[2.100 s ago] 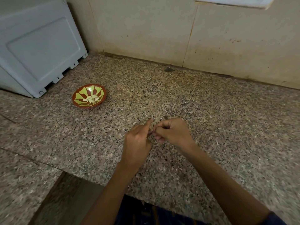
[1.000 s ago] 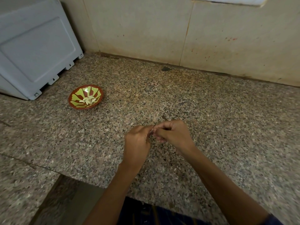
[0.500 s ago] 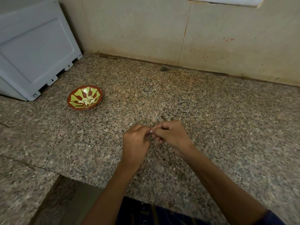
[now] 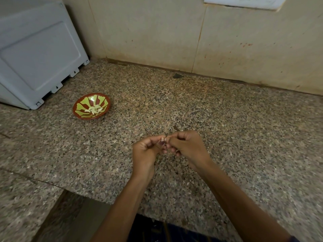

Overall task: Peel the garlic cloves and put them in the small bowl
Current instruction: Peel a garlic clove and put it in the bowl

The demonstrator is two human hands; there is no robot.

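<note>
1. The left hand [image 4: 145, 151] and right hand [image 4: 187, 147] meet above the middle of the speckled granite worktop [image 4: 244, 137], fingertips touching.
2. Between them sits a small garlic clove [image 4: 162, 142], pale at its top with a purplish skin lower down; both hands pinch it, each with curled fingers and thumb clamped on the clove.
3. The clove is held just above the worktop, mostly hidden by the fingers, so how much skin remains cannot be told.
4. The bowl [image 4: 76, 109] stands on the worktop well to the left of the hands and farther back. It is shallow, with a red-brown rim and a green and red-brown pattern inside.
5. Several peeled cloves [image 4: 94, 109] lie in the middle of the bowl, pale and heaped together.
6. A small dark scrap [image 4: 176, 128] lies on the worktop just behind the right hand; what it is cannot be told.
7. A white appliance [image 4: 38, 53] stands at the back left corner of the worktop, near the bowl but not touching it.
8. A beige tiled wall [image 4: 148, 32] runs along the back of the worktop, with reddish specks on the right-hand tile.
9. A dark mark [image 4: 177, 75] lies on the worktop close to the foot of the wall.
10. A white plate [image 4: 244, 1] is fixed to the wall at the top edge of the view.
11. Both forearms reach in from the bottom edge, over the front edge of the worktop.
</note>
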